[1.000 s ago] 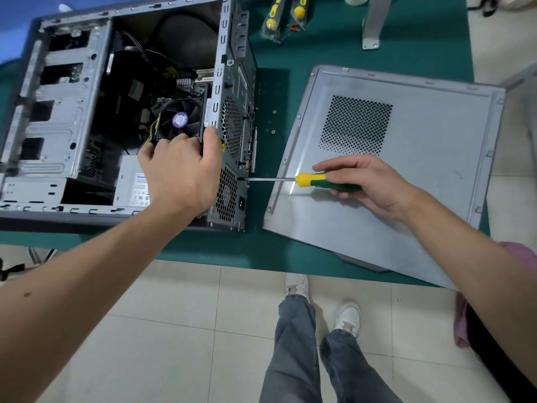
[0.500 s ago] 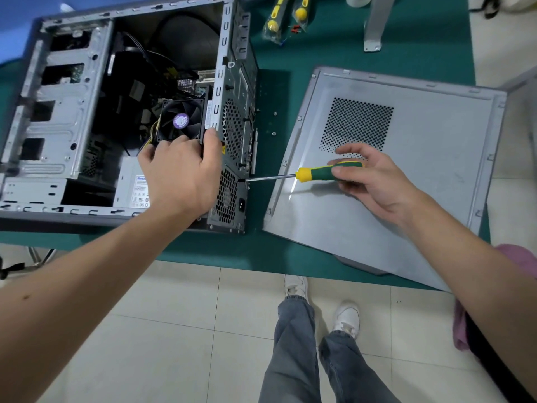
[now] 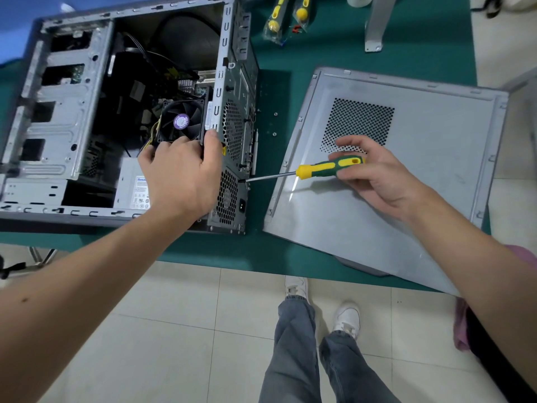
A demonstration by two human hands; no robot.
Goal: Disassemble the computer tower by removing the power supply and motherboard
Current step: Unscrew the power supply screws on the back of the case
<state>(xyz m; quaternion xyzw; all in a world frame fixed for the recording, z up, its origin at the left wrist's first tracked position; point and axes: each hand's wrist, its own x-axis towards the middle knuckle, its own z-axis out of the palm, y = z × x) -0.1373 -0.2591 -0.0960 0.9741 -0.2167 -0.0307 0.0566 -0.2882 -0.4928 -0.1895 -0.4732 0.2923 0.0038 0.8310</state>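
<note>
Fingers [image 3: 347, 173] of right hand [image 3: 377, 181] pinch green-and-yellow-handled screwdriver [image 3: 328, 167], tip at rear panel of open grey metal computer tower [image 3: 229, 158]; left hand [image 3: 183, 175] curls over tower's rear edge.

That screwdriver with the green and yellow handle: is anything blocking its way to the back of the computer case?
Nothing visible does. The right hand holds the green and yellow screwdriver, and its tip already meets the perforated grey rear panel of the open computer case, beside the silver power supply. The left hand grips the case edge above, clear of the shaft.

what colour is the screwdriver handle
Green and yellow; the screwdriver handle shows clearly in the head view.
</note>
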